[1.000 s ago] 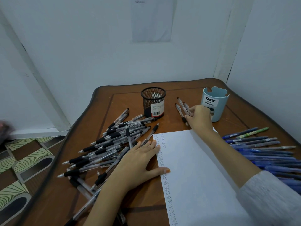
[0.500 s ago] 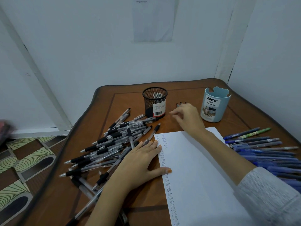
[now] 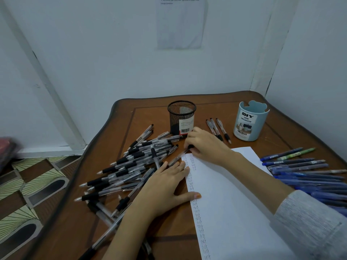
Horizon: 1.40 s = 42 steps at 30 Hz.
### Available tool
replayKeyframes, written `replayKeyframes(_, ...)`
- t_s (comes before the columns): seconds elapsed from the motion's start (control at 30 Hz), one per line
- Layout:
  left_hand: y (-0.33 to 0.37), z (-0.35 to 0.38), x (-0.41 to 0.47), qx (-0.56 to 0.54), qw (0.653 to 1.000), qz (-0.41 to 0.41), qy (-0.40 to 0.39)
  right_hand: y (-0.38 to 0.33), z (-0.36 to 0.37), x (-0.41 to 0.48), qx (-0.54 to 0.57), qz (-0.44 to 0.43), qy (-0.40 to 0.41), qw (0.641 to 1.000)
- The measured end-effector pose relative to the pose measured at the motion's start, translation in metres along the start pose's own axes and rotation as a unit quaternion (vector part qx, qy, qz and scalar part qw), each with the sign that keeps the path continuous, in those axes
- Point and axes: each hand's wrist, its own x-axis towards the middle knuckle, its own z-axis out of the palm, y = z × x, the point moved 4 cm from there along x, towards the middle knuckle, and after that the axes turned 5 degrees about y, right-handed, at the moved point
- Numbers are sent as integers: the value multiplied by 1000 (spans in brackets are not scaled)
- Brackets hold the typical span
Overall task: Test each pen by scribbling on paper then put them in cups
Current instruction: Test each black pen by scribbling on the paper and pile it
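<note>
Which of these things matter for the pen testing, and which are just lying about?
Job: right hand pinching a black pen, paper, black pen pile, blue pens, mesh cup, blue cup.
Lying about: sheet on wall, blurred reddish thing, far left.

A small wooden table [image 3: 150, 113] stands pushed into a corner of plain white walls [image 3: 112, 62], over green-and-brown patterned floor tiles [image 3: 28, 194], with a printed sheet [image 3: 180, 23] stuck to the wall, a setting that looks like a room in a home.
</note>
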Motion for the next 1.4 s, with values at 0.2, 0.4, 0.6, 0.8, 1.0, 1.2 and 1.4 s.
replayKeyframes(0.2, -1, 0, 0, -6, 1000, -2, -8, 22, -22, -18, -8, 69, 103, 992)
replayKeyframes(0.4, -1, -1, 1, -13, 999, -9, -27, 9, -33, -30, 70, 147, 164, 973)
replayKeyframes(0.6, -3, 1, 1, -15, 999, -11, -30, -11, -39, -29, 470, 279, 148, 824)
replayKeyframes(0.8, -2, 0, 1, -10, 999, -12, -33, -16, -38, -40, 563, 284, 142, 763)
replayKeyframes(1.0, -2, 0, 1, -11, 999, -15, -39, -12, -37, -46, 537, 312, 143, 771)
replayKeyframes(1.2, -1, 0, 1, -10, 999, -18, -37, -10, -33, -53, 534, 316, 153, 769)
replayKeyframes(1.4, -2, 0, 0, -14, 999, -18, -38, -3, -29, -55, 571, 359, 190, 713)
